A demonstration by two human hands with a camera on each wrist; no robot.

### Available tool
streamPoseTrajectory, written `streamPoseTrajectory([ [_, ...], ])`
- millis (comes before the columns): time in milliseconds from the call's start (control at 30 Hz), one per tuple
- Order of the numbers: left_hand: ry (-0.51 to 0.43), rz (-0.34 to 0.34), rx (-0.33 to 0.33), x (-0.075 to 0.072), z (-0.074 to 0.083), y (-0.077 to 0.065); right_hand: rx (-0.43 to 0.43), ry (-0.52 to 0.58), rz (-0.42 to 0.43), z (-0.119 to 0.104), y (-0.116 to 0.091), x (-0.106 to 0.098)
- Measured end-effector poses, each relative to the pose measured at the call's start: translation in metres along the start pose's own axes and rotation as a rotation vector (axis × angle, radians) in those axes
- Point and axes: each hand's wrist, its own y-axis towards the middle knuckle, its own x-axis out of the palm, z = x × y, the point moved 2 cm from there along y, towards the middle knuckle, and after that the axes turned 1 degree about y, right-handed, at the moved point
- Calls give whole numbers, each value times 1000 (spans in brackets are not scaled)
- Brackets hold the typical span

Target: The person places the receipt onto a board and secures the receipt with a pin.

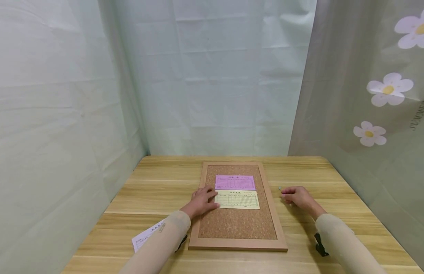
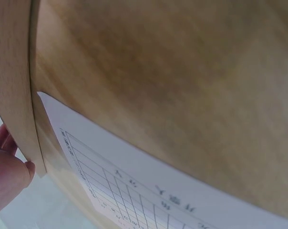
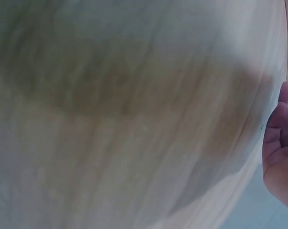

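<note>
A yellow printed slip (image 1: 236,200) lies on the cork board (image 1: 237,224), just below a pink-purple slip (image 1: 234,182). My left hand (image 1: 202,201) reaches over the board's left frame, its spread fingertips resting at the yellow slip's left edge. To the right of the board, my right hand (image 1: 299,197) is low over the table, thumb and fingers together around a small magenta pin (image 1: 283,193), mostly hidden by the fingertips. A tiny grey pin-like piece (image 1: 279,188) lies on the table beside those fingertips. Only part of the right hand (image 3: 281,138) shows in the right wrist view.
A white printed slip (image 1: 147,236) lies on the wooden table (image 1: 164,190) left of the board, partly under the left sleeve (image 1: 160,243). Pale curtains (image 1: 218,83) hang behind and at both sides, the right one with white flowers.
</note>
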Motion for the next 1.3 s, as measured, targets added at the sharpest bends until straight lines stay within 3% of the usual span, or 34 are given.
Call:
streamPoseTrajectory([
  [433, 3, 0, -5, 1, -2, 1, -46, 12, 4, -15, 3, 7],
  [1300, 19, 7, -9, 2, -1, 2, -65, 0, -37, -45, 14, 43],
])
